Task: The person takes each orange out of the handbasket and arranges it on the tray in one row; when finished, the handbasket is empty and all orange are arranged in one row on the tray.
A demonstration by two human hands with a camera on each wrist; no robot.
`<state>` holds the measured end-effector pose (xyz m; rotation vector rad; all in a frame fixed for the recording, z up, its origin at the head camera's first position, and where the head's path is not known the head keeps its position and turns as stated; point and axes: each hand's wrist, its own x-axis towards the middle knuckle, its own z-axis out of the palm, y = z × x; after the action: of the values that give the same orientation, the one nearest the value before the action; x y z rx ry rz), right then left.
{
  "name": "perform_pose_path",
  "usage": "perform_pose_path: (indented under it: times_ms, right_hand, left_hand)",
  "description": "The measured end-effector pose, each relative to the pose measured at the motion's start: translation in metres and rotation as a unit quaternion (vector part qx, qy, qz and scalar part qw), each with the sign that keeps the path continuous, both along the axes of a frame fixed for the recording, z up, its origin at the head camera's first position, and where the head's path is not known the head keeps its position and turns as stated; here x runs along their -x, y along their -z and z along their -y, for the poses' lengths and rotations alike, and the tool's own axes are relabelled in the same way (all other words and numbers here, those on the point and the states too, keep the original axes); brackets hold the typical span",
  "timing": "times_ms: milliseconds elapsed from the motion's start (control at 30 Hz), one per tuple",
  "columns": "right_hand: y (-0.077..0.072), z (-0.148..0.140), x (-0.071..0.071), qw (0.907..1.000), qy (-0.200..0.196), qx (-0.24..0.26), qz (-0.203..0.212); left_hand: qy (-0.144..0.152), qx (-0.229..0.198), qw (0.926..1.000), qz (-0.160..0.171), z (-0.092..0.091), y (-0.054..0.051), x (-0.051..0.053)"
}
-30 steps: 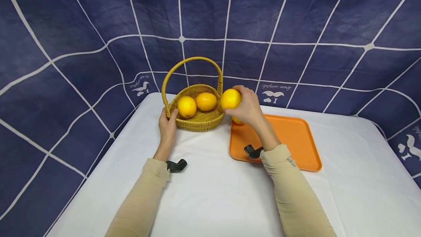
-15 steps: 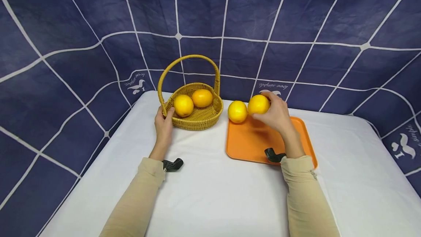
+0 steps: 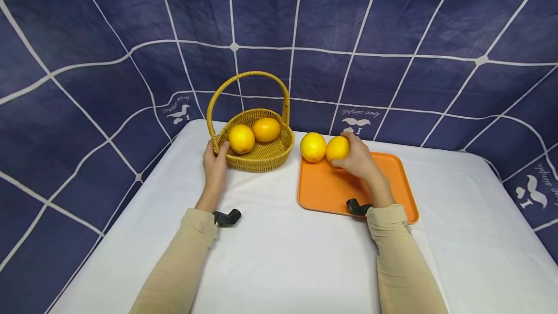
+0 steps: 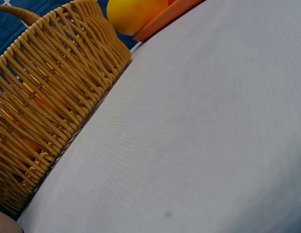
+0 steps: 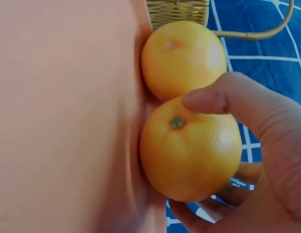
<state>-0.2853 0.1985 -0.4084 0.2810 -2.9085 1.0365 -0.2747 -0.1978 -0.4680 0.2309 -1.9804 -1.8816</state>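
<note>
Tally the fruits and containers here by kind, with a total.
Yellow-orange fruits: 4 (two in the basket; two at the tray's far edge, one of these in the right hand)
Wicker basket: 1
Orange tray: 1
Total: 6

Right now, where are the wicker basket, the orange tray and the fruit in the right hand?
Wicker basket (image 3: 258, 164), head view: woven front wall.
Orange tray (image 3: 321, 189), head view: bare surface.
Held fruit (image 5: 190, 154), right wrist view: middle of its skin.
</note>
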Motion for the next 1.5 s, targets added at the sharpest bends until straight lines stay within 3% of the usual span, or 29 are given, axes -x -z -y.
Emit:
perform_pose_path:
  times_ms: [300, 333, 533, 567, 833, 1033, 1233, 1500]
  right_hand:
    - [-0.003, 0.001, -0.002, 0.9999, -0.003, -0.009, -0.011]
    - [-0.004, 0.001, -0.002, 0.9999, -0.003, -0.010, -0.014]
    - [-0.012, 0.004, -0.004, 0.9993, 0.002, -0.001, -0.039]
    - [-0.013, 0.006, -0.004, 0.9990, 0.003, 0.000, -0.044]
    - [-0.022, 0.024, -0.007, 0.9963, 0.003, 0.024, -0.083]
    - [-0.032, 0.030, -0.013, 0.9948, 0.013, 0.034, -0.095]
    - [-0.039, 0.053, -0.014, 0.9951, -0.025, 0.029, -0.092]
    - [-0.048, 0.107, -0.007, 0.9909, -0.090, 0.027, -0.096]
  left_hand:
    - [-0.001, 0.001, 1.0000, 0.005, 0.000, 0.000, -0.002]
    - [0.000, -0.002, 1.0000, 0.009, -0.001, -0.004, -0.003]
    - [-0.003, -0.004, 1.0000, 0.008, -0.002, -0.005, -0.003]
    - [-0.005, -0.001, 1.0000, 0.005, -0.001, -0.002, -0.002]
    - [-0.010, 0.000, 0.9999, -0.002, 0.002, -0.002, -0.002]
    - [0.002, 0.000, 1.0000, -0.002, -0.002, -0.002, -0.001]
    - [0.011, -0.018, 0.9998, -0.005, -0.004, -0.003, -0.003]
    - [0.004, -0.005, 1.0000, 0.000, -0.002, -0.002, -0.002]
